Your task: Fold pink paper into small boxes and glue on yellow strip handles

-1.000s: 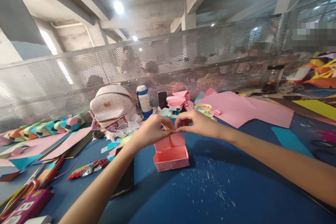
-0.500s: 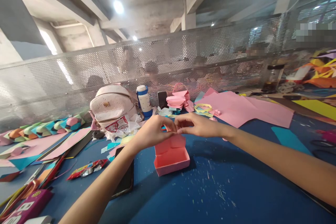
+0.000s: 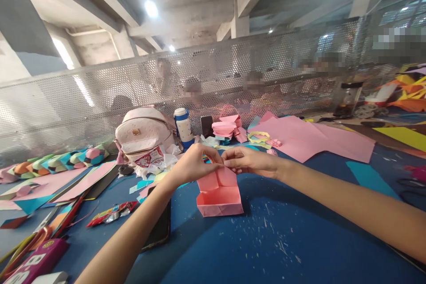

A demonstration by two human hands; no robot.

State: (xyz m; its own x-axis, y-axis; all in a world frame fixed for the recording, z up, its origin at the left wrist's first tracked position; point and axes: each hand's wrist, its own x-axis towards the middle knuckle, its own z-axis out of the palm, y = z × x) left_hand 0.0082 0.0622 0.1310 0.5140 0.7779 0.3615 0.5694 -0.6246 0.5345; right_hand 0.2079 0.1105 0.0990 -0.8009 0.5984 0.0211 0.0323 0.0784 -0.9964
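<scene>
A pink folded paper box (image 3: 220,197) rests on the blue table (image 3: 282,239), its far flaps raised. My left hand (image 3: 195,164) pinches the top of the left flap, fingers closed. My right hand (image 3: 251,161) pinches the top of the right flap from the other side. The two sets of fingertips meet above the box's far edge.
A pale pink backpack (image 3: 143,133), a blue-and-white bottle (image 3: 183,126), a phone (image 3: 206,125) and a stack of pink paper pieces (image 3: 226,128) stand behind. Large pink sheets (image 3: 309,137) lie at right. A dark phone (image 3: 159,226) lies under my left forearm. A perforated metal screen (image 3: 100,93) borders the table.
Both hands stayed pinched on the box's far flaps. The box shifted slightly and my right fingers lowered toward the flap.
</scene>
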